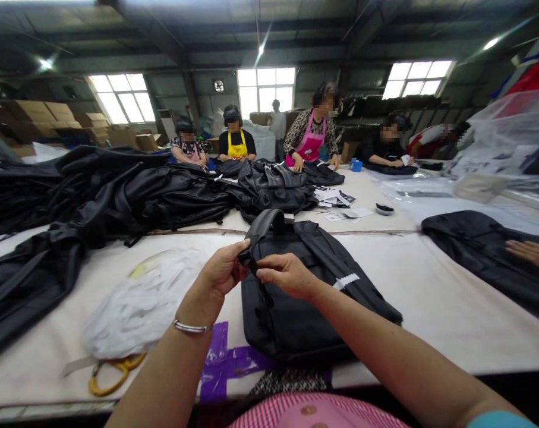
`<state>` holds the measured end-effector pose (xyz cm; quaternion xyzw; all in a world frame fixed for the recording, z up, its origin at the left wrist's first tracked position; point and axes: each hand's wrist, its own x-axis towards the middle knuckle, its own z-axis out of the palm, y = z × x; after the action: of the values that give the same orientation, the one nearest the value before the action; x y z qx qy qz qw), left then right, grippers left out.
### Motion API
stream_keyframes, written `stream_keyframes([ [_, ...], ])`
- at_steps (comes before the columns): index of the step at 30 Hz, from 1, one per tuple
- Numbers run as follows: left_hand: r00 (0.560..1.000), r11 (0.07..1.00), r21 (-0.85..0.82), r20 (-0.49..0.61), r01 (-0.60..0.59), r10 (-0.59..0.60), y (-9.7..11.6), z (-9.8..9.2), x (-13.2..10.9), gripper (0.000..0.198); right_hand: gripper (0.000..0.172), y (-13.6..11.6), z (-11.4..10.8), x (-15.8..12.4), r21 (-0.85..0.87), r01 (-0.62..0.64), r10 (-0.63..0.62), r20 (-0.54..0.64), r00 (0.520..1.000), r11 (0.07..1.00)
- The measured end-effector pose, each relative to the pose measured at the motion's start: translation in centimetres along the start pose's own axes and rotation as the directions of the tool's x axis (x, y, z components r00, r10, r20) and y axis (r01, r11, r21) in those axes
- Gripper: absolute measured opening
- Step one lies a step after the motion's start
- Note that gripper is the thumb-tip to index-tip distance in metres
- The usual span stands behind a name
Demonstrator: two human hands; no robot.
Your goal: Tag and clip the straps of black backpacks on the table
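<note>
A black backpack (305,297) lies flat on the white table (451,309) right in front of me, its shoulder straps toward the far side. My left hand (220,273), with a silver bangle on the wrist, pinches a black strap (250,258) of the backpack. My right hand (284,274) pinches the same strap from the other side, thumb and fingers pressed together. Both hands hover just above the backpack's upper part.
A white plastic bag (139,303) and yellow-handled scissors (111,377) lie to my left, purple tape (227,359) at the near edge. Piles of black bags (131,196) cover the left and middle. Another person's hand (532,252) rests on a black bag at right. Several workers stand at the far end.
</note>
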<state>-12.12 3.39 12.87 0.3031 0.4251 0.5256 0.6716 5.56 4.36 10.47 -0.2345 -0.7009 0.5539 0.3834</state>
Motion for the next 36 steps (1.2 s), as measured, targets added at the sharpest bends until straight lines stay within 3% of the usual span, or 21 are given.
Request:
stream_keyframes([
  [9, 0.971, 0.985, -0.075, 0.195, 0.155, -0.138, -1.2, -0.6, 0.6, 0.028, 0.031, 0.7, 0.0, -0.5, 0.225, -0.116, 0.094, 0.105, 0.990, 0.968],
  [17, 0.958, 0.976, -0.090, 0.228, 0.198, -0.173, -1.6, 0.0, 0.8, 0.034, 0.036, 2.2, 0.2, -0.7, 0.398, -0.206, 0.168, 0.128, 0.977, 0.894],
  [29, 0.902, 0.949, -0.057, 0.332, 0.310, -0.275, -3.2, -0.5, 0.8, 0.038, 0.032, 1.2, -0.3, -1.0, 0.197, -0.129, 0.093, 0.182, 0.979, 0.972],
  [32, 0.911, 0.945, -0.046, 0.284, 0.323, -0.298, -3.6, -0.4, 0.9, 0.038, 0.026, 1.5, -0.2, -0.9, 0.156, -0.150, 0.124, 0.169, 0.978, 0.976],
  [36, 0.987, 0.983, -0.089, 0.011, 0.163, -0.163, -4.5, 0.2, 1.4, 0.025, 0.016, 2.2, 0.6, -0.9, 0.012, -0.157, 0.157, -0.014, 0.988, 0.988],
])
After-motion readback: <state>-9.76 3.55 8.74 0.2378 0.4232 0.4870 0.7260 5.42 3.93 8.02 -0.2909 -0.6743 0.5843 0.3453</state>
